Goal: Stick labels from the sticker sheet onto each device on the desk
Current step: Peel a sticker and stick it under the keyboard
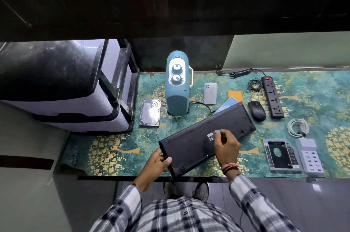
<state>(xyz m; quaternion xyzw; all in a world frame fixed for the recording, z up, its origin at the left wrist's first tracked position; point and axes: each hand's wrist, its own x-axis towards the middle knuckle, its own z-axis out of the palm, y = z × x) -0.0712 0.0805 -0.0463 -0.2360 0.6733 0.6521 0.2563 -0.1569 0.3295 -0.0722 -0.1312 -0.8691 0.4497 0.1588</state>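
Observation:
A black keyboard (197, 137) lies upside down and slanted across the desk. My left hand (158, 163) grips its near left end. My right hand (225, 143) pinches a small pale label (217, 132) over the keyboard's underside, beside a printed white sticker (210, 136). The blue sticker sheet (228, 104) peeks out behind the keyboard's far edge, next to an orange pad (235, 94).
On the patterned mat: a teal speaker (177, 87), a hard drive (150, 112), a white power bank (210, 93), a black mouse (256, 111), a power strip (272, 97), a coiled white cable (298, 126), a drive caddy (281, 155), a grey multi-port charger (309, 156). Stacked drawers (79, 87) stand left.

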